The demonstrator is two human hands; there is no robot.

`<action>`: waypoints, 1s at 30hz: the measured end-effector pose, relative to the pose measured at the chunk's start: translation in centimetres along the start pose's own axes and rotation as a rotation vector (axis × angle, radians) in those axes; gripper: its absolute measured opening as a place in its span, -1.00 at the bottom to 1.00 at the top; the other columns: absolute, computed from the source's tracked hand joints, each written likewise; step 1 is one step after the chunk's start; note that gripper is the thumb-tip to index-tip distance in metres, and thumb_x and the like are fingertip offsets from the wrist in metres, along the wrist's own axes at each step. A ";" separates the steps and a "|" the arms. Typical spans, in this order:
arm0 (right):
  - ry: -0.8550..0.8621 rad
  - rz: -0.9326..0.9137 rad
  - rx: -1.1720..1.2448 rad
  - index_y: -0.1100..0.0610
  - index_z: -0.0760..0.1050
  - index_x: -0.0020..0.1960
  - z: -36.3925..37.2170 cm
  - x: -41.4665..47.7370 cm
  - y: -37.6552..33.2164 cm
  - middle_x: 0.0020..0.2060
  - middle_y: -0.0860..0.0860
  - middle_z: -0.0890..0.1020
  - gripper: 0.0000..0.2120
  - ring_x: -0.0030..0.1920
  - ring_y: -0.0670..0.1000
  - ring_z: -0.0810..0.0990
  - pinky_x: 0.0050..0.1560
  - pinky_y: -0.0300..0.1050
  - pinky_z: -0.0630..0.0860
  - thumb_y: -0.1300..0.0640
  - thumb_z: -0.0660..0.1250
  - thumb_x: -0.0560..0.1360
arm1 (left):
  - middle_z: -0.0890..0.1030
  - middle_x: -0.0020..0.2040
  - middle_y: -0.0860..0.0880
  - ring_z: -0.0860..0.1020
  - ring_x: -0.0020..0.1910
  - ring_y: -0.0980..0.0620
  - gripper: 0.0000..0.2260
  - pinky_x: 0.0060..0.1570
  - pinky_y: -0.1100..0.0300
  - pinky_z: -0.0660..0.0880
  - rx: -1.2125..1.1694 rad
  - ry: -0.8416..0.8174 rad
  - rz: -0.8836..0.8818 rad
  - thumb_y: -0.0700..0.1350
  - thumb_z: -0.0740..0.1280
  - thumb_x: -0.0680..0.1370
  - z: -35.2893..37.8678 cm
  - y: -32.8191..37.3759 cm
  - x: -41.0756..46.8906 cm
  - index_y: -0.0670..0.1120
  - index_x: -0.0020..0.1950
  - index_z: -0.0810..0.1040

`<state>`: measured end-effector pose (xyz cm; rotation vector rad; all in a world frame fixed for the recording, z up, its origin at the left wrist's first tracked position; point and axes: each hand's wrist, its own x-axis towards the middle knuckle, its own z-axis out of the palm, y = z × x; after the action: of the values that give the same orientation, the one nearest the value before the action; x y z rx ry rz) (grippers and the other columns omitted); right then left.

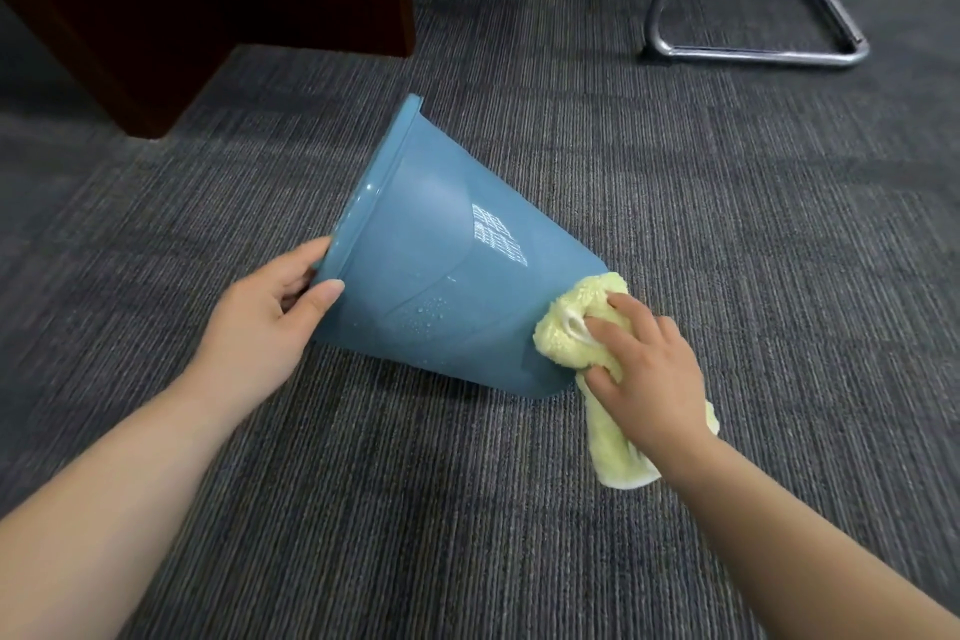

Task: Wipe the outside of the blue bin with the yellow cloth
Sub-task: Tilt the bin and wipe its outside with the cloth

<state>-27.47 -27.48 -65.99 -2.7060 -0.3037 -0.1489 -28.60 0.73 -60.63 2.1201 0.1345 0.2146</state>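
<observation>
Head view: left hand (270, 312) grips rim of blue bin (441, 286), thumb on outer wall, fingers curled inside mouth. Bin tipped on side on grey carpet (467, 509), mouth facing left, base right. Right hand (644, 369) clutches bunched yellow cloth (576, 327), pressing it against bin's base end. Water droplets on bin wall. Dark wooden furniture (208, 5) behind, metal chair base (748, 5) far right, well apart.

found the bin (447, 286) tipped over on the carpet (467, 509), rim to the left, base to the right. saw the left hand (265, 322) at the rim and the right hand (649, 369) on the cloth (566, 333) against the base. noted a desk panel (208, 16) behind on the left, a chair frame (753, 56) behind on the right.
</observation>
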 end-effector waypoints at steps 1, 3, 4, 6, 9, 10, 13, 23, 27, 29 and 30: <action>0.002 0.038 -0.012 0.15 0.53 0.10 -0.1 0.0 0.5 0.22 0.18 0.49 -0.62 -0.03 0.26 0.46 -0.06 0.05 0.40 0.27 0.41 0.28 | 0.48 0.11 -0.01 0.47 0.06 0.10 -0.62 -0.06 0.68 0.28 0.001 -0.003 -0.003 -0.30 0.24 0.47 0.1 0.1 0.0 -0.13 0.28 0.37; -0.002 0.145 -0.019 0.12 0.47 0.18 -0.2 -0.2 1.4 0.30 0.12 0.41 -0.62 0.08 0.21 0.40 0.02 0.00 0.32 0.21 0.34 0.35 | 0.48 0.09 -0.01 0.46 0.04 0.12 -0.62 -0.10 0.69 0.27 0.018 0.003 0.003 -0.30 0.25 0.46 0.2 0.3 0.0 -0.15 0.27 0.38; 0.005 0.177 -0.020 0.12 0.46 0.19 -0.2 -0.2 1.4 0.32 0.10 0.39 -0.61 0.09 0.20 0.38 0.03 -0.01 0.31 0.20 0.32 0.37 | 0.48 0.08 0.00 0.46 0.02 0.13 -0.63 -0.13 0.70 0.26 0.027 0.013 0.009 -0.30 0.25 0.46 0.3 0.4 0.0 -0.15 0.27 0.39; 0.040 0.176 -0.001 0.13 0.49 0.16 -0.4 -0.1 0.5 0.28 0.13 0.43 -0.62 0.06 0.22 0.40 0.00 0.00 0.33 0.21 0.36 0.34 | 0.50 0.04 0.05 0.47 -0.02 0.25 -0.62 -0.17 0.72 0.25 0.035 0.035 0.017 -0.28 0.26 0.46 0.3 0.6 0.0 -0.08 0.26 0.39; 0.070 0.010 0.066 0.16 0.55 0.05 -0.8 0.2 -1.9 0.14 0.22 0.54 -0.59 -0.10 0.28 0.49 -0.12 0.07 0.44 0.29 0.45 0.21 | 0.52 -0.12 0.24 0.46 -0.21 0.56 -0.58 -0.22 0.71 0.26 0.020 0.037 0.057 -0.29 0.25 0.47 0.1 0.8 -0.1 0.24 0.09 0.37; 0.063 -0.048 0.049 0.16 0.56 0.02 -0.8 0.2 -2.2 0.11 0.23 0.56 -0.58 -0.15 0.28 0.51 -0.16 0.08 0.46 0.31 0.47 0.17 | 0.51 -0.15 0.27 0.44 -0.24 0.58 -0.56 -0.22 0.70 0.27 0.014 0.030 0.051 -0.30 0.24 0.47 0.1 0.8 -0.2 0.28 0.04 0.35; -0.007 -0.016 -0.004 0.13 0.53 0.08 -0.4 -0.1 -1.6 0.19 0.19 0.51 -0.60 -0.07 0.26 0.48 -0.09 0.06 0.43 0.27 0.43 0.25 | 0.49 -0.08 0.25 0.46 -0.24 0.55 -0.59 -0.19 0.70 0.28 0.007 0.015 0.035 -0.31 0.24 0.47 0.0 0.5 -0.2 0.15 0.16 0.34; 0.118 0.317 0.212 0.15 0.44 0.20 -1.5 0.7 -1.4 0.32 0.11 0.36 -0.62 0.23 0.16 0.34 0.05 -0.03 0.33 0.21 0.30 0.38 | 0.55 -0.18 0.20 0.50 -0.17 0.28 -0.73 -0.18 0.56 0.34 0.017 -0.051 -0.003 -0.24 0.24 0.48 0.1 0.4 -0.7 0.03 0.13 0.40; 0.199 0.263 0.293 0.14 0.47 0.15 -3.3 1.1 -3.2 0.29 0.09 0.38 -0.64 0.23 0.12 0.34 0.02 -0.12 0.24 0.22 0.31 0.35 | 0.62 -0.37 0.29 0.56 -0.33 0.37 -0.78 -0.23 0.46 0.45 -0.129 -0.077 -0.060 -0.25 0.26 0.47 0.5 0.5 -0.8 0.07 -0.03 0.41; 0.165 0.197 0.308 0.11 0.47 0.16 -3.9 1.0 -4.5 0.29 0.07 0.38 -0.63 0.23 0.11 0.35 0.04 -0.13 0.23 0.21 0.32 0.35 | 0.62 -0.42 0.30 0.56 -0.35 0.36 -0.77 -0.31 0.51 0.44 -0.215 -0.071 -0.083 -0.25 0.25 0.47 0.3 0.6 -0.9 0.10 -0.10 0.41; 0.147 0.159 0.308 0.09 0.48 0.16 -4.0 0.9 -5.1 0.29 0.06 0.39 -0.62 0.21 0.11 0.35 0.04 -0.13 0.23 0.20 0.32 0.34 | 0.63 -0.41 0.30 0.57 -0.35 0.34 -0.77 -0.33 0.51 0.44 -0.248 -0.073 -0.090 -0.26 0.24 0.47 0.3 0.6 -0.9 0.11 -0.10 0.42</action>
<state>-28.05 -24.41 -60.21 -2.3871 -0.0605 -0.2324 -29.45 0.01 -60.33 1.8677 0.1524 0.0949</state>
